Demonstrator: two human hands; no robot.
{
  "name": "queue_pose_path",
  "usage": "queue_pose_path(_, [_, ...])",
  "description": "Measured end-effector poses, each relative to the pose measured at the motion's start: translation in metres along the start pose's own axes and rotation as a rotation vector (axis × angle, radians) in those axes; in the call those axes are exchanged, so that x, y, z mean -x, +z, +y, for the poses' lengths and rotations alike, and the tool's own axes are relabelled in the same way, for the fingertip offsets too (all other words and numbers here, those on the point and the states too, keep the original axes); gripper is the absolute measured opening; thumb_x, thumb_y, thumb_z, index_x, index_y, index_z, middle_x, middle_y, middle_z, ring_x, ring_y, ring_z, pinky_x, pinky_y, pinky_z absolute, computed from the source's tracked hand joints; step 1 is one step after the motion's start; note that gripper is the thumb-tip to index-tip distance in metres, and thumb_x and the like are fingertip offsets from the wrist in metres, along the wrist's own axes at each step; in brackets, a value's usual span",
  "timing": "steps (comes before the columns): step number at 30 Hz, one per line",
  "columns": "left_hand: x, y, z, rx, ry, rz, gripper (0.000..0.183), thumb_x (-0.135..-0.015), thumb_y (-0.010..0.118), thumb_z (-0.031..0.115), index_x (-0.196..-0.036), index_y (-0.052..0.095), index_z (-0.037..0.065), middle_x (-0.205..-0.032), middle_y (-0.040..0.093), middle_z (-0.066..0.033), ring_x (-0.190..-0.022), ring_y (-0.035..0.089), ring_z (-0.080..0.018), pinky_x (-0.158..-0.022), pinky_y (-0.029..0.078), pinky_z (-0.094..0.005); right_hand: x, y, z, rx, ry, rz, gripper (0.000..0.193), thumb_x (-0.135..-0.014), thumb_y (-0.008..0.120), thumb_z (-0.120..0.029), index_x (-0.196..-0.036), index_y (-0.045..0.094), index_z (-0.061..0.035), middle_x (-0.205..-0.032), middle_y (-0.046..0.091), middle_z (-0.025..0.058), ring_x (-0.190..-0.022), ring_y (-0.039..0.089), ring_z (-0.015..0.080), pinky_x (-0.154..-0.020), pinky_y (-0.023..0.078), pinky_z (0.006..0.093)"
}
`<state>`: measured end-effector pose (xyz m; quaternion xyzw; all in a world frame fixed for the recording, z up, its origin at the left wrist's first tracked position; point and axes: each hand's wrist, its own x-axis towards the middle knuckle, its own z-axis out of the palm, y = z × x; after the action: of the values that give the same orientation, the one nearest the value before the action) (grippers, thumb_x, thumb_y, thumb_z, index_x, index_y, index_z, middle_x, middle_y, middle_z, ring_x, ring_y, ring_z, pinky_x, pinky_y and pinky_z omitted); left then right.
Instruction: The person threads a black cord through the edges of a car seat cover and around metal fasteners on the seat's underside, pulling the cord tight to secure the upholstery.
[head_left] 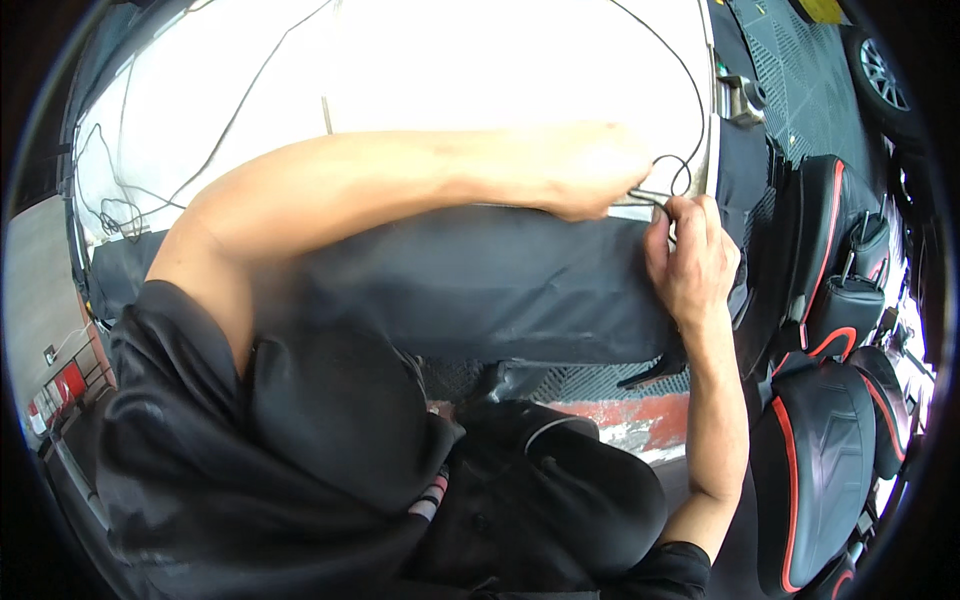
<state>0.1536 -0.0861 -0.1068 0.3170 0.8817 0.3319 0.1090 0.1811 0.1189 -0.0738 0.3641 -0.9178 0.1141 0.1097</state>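
White surface (450, 70), overexposed. Right hand (697, 255) pinching the cord (702, 112) at its right front edge; left hand (602, 178) just beside, grip can't tell. Loop (688, 181) could kink if pulled; far-left tangle (122, 218) could snag.

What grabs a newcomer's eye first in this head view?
The glaring white surface across the top, with a thin black cable looping near its right edge. There, the left hand reaches across toward the right hand, both at the cable. Far right, black seats with red trim stand out.
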Motion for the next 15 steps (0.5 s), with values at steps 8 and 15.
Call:
queue_pose_path(8, [0.024, 0.006, 0.006, -0.097, 0.106, 0.236, 0.009, -0.084, 0.059, 0.005, -0.082, 0.06, -0.003, -0.079, 0.062, -0.0204, -0.078, 0.064, -0.0369, -0.074, 0.052, -0.0443, -0.021, 0.007, 0.003, 0.038, 0.079, -0.008, 0.015, -0.084, 0.067, -0.014, -0.092, 0.056, -0.0063, -0.083, 0.057, 0.0101, -0.061, 0.063, 0.0263, -0.057, 0.052, 0.0353])
queue_pose_path(15, [0.028, 0.013, 0.013, -0.205, 0.099, 0.208, 0.013, -0.08, 0.058, 0.006, -0.089, 0.062, -0.003, -0.087, 0.066, -0.0208, -0.084, 0.068, -0.0348, -0.074, 0.055, -0.0434, -0.033, 0.017, 0.007, 0.066, 0.132, -0.144, 0.018, -0.093, 0.058, -0.024, -0.094, 0.056, -0.0058, -0.09, 0.063, 0.0121, -0.07, 0.067, 0.0316, -0.063, 0.055, 0.0415])
